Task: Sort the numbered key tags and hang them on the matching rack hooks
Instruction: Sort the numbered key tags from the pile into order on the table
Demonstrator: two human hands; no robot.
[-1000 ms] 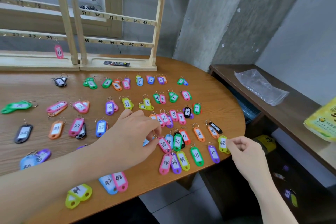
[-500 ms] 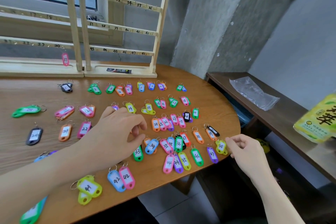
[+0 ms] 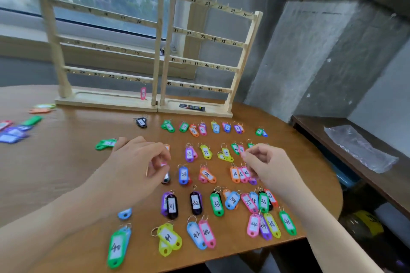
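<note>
Basically tags laid in number order for easy matching; left hand (image 3: pixel 142 162) pinches one below its fingers, right hand (image 3: pixel 264 162) curled, contents unclear.

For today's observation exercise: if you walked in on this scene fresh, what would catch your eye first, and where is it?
First, the spread of bright numbered key tags laid in rows across the wooden table. Behind them, by the window, stand two wooden racks with numbered hooks, nearly bare: a single pink tag hangs low on the left one. In the middle, both hands hover over the rows, the left hand pinching a tag and the right hand curled above the twenties.
</note>
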